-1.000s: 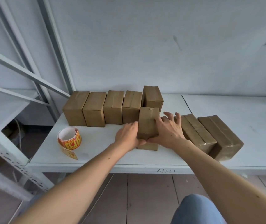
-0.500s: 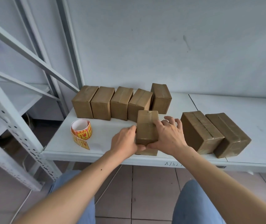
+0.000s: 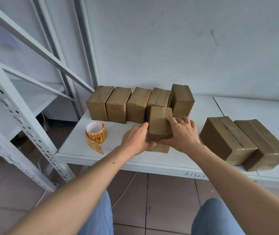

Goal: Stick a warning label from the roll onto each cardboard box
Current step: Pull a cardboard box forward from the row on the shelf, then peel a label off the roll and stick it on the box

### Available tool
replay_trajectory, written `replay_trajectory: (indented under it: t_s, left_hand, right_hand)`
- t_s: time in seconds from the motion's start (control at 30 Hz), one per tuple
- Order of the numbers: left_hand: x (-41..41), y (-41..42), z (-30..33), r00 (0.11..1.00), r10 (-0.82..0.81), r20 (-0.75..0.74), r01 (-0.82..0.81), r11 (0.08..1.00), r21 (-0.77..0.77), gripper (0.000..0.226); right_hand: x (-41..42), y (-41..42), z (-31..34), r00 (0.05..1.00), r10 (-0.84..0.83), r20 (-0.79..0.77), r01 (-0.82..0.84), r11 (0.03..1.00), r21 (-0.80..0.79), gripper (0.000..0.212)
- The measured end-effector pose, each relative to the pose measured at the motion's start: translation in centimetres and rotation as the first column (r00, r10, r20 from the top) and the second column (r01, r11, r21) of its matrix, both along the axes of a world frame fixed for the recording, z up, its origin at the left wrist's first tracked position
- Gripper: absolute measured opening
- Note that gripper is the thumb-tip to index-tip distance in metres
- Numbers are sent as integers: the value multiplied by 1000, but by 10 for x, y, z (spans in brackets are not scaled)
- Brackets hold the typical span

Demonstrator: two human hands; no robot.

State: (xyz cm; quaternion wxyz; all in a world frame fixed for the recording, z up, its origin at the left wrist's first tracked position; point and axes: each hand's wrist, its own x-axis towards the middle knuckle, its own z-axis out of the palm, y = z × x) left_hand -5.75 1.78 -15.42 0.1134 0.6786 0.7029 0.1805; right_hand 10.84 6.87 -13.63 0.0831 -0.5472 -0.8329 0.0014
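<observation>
A taped brown cardboard box (image 3: 160, 123) stands near the front of the white shelf (image 3: 118, 155). My left hand (image 3: 136, 139) grips its left side and my right hand (image 3: 180, 134) grips its right side and top. Behind it stands a row of several similar boxes (image 3: 118, 106), with one taller box (image 3: 181, 100) at the row's right end. Two boxes (image 3: 226, 141) lie tilted at the right. The roll of yellow and red warning labels (image 3: 95, 134) sits left of my hands, its loose end hanging toward the shelf edge.
White metal rack uprights and braces (image 3: 22, 116) stand at the left. A white wall (image 3: 186, 48) rises behind the shelf. Below are a tiled floor (image 3: 167, 197) and my knees in blue jeans (image 3: 215, 217).
The view has shifted left and down, so the rack now fills more of the left. Both hands stay on the same box, which sits slightly nearer the front edge.
</observation>
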Motion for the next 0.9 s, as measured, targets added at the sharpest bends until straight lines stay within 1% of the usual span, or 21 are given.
replay_trajectory:
  t_s: [0.07, 0.13, 0.2, 0.27, 0.33, 0.4, 0.47, 0.5, 0.57, 0.6, 0.67, 0.73, 0.8, 0.9]
  left_hand:
    - [-9, -2, 2, 999, -42, -8, 41, 999, -26, 76]
    - [-24, -5, 4, 999, -51, -18, 50, 998, -33, 84]
    - [-46, -8, 5, 1000, -27, -13, 27, 999, -23, 81]
    - [-72, -13, 7, 998, -2, -57, 0, 999, -33, 71]
    - [-97, -20, 12, 992, 16, -128, -29, 995, -93, 67]
    - [-118, -27, 17, 987, 1, -164, -35, 978, -205, 73]
    - [-133, -35, 22, 991, -36, -133, -5, 955, -297, 83]
    - [-140, -39, 23, 994, -44, -98, 12, 951, -308, 87]
    - [-150, -45, 25, 999, -40, -33, 29, 961, -273, 94]
    - [-154, -47, 25, 999, -36, -25, 28, 964, -265, 98]
    - [-162, -53, 21, 997, -33, -74, 10, 957, -289, 109]
    - [-169, -57, 13, 986, -26, -166, -29, 948, -318, 116]
    - [-175, -59, 4, 972, -27, -235, -45, 954, -295, 113]
    - [-183, -58, -7, 954, -10, -299, -46, 983, -177, 94]
  right_hand:
    - [-2, 0, 1, 1000, 1, -5, -1, 1000, -2, 81]
    - [-3, -2, 2, 1000, -3, -5, 3, 1000, -4, 83]
    - [-5, -6, 2, 1000, -9, -12, 9, 1000, 0, 89]
    - [-8, -11, 3, 1000, -9, -26, 10, 1000, 22, 93]
    - [-12, -15, 4, 999, 3, -35, -1, 998, 65, 94]
    - [-18, -19, 5, 999, 19, -40, -15, 994, 106, 90]
    - [-24, -22, 6, 999, 33, -39, -28, 991, 132, 85]
    - [-28, -24, 6, 999, 39, -38, -34, 990, 140, 83]
    - [-34, -27, 7, 998, 54, -34, -48, 987, 152, 80]
    - [-37, -29, 7, 998, 61, -29, -56, 987, 154, 78]
    - [-43, -32, 7, 997, 76, -19, -72, 986, 151, 76]
    - [-48, -35, 8, 995, 93, -17, -90, 985, 144, 72]
    - [-51, -36, 8, 992, 127, -18, -123, 979, 160, 65]
    - [-55, -37, 7, 978, 205, -44, -191, 957, 219, 47]
